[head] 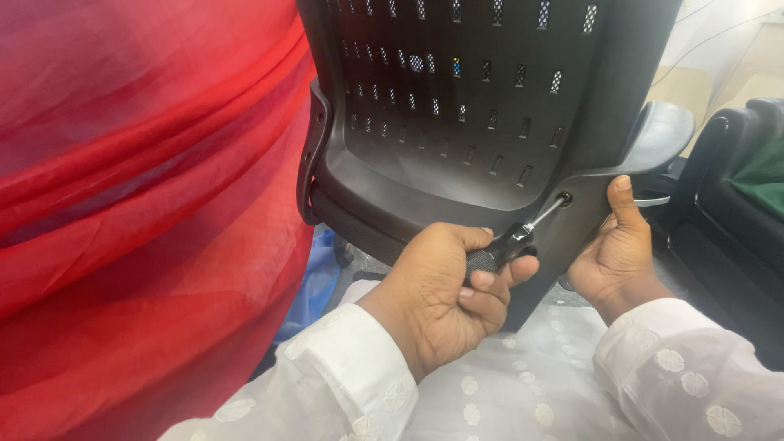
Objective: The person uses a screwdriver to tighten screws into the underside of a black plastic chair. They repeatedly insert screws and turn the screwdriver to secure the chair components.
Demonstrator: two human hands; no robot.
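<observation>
A black-handled screwdriver is gripped in the clenched left hand, its metal tip set into a screw hole low on the right of the black perforated chair back. The chair back's right edge is grasped by the right hand, thumb up. Red fabric fills the left, and another black chair is seen at far right

You have one black chair back in front of you, one screwdriver, and two hands: your left hand and right hand. One red cloth hangs left; one second chair sits far right.
</observation>
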